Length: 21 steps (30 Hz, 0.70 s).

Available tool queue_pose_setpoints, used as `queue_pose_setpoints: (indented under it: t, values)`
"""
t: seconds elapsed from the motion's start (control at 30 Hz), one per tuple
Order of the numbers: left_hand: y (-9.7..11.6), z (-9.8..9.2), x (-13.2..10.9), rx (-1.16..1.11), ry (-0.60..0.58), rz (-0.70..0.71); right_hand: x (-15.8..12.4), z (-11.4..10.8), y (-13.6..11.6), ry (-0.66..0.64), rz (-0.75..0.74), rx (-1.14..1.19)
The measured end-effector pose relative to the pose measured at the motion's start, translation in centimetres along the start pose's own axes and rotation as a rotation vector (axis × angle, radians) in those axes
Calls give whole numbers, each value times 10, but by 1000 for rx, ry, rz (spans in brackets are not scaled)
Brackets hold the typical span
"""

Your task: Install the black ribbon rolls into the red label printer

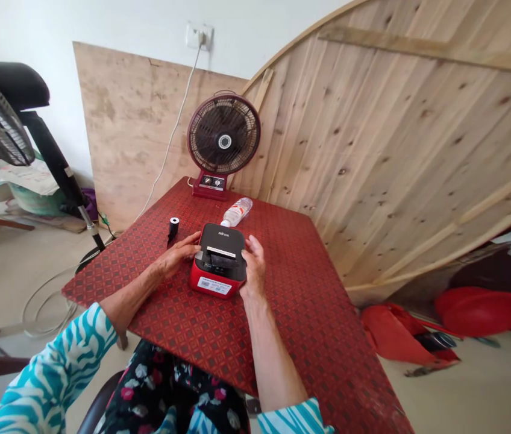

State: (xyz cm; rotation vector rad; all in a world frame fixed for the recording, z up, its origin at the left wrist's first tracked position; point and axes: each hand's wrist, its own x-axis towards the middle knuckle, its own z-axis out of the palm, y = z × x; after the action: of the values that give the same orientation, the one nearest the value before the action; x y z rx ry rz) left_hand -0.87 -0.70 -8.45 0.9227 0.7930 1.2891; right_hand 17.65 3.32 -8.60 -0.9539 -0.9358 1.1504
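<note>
A small red printer (217, 286) with a black lid sits on the table, a slot across its top and a white label on its near side. My left hand (179, 253) is against its left side, fingers stretched along the edge and the thumb at the corner. On the right side my right hand (254, 265) grips it, thumb over the top edge. The undersides of both hands are hidden. Left of the printer stands a small black roll (173, 228) with a white top and a loose black end. Just behind the printer lies a clear plastic bottle (238, 211).
The red patterned table (291, 313) narrows towards a maroon desk fan (223, 141) at the back. A black standing fan (38, 120) is at the left. Wooden boards (395, 150) lean on the wall. Red plastic things (395, 337) lie on the floor at right.
</note>
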Motion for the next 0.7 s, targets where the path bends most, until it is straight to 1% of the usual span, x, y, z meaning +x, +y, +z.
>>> queue_pose_setpoints:
  t: [0.07, 0.17, 0.23, 0.3, 0.4, 0.5, 0.6, 0.7]
  values:
    - [-1, -2, 1, -5, -6, -35, 2, 0, -2, 23, -12, -19]
    - [0, -1, 2, -30, -12, -25, 7, -1, -3, 24, -37, -83]
    - [1, 0, 2, -41, -36, -15, 10, -1, -2, 6, -64, -112]
    - [1, 2, 1, -45, -62, -12, 14, -3, -1, 16, -80, -115]
    - [-1, 5, 1, -49, -85, -14, 19, -6, -2, 35, -66, -111]
    - [-5, 9, 2, -70, -87, 20, 23, -11, -5, 34, -66, -117]
    - [-9, 12, 3, -105, -86, 16, 20, -14, -2, 86, -39, -96]
    - [-10, 12, 3, -94, -70, -1, 10, -17, 12, 169, 27, -33]
